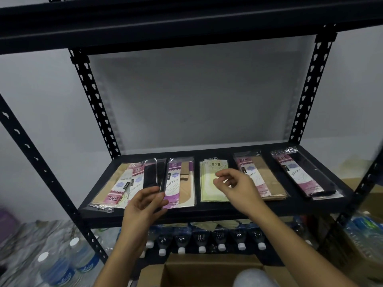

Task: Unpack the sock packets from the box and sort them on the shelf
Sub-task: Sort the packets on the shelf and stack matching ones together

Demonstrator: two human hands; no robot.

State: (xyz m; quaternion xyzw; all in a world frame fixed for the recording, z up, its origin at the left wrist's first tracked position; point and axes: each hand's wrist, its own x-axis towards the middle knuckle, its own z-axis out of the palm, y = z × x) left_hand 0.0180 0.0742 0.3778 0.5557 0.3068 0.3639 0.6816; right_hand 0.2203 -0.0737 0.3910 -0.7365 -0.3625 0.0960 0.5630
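Note:
Sock packets lie in separate piles along the black shelf (207, 213). At the left is a loose, fanned pile of beige and black packets (122, 183). A beige packet with a purple label (180, 183) lies beside it, then a pale green stack (209, 189), a beige stack (263, 177) and a black stack (304, 175) at the right. My left hand (145, 206) holds the lower edge of a black packet (150, 176) in the left pile. My right hand (236, 187) hovers over the green stack, fingers apart, holding nothing. The open cardboard box (207, 272) sits below.
Rows of water bottles (202, 241) fill the level under the shelf, and more bottles (62, 264) stand on the floor at the left. Perforated black uprights (95, 104) frame the bay. A carton of bottles (364, 235) stands at the right.

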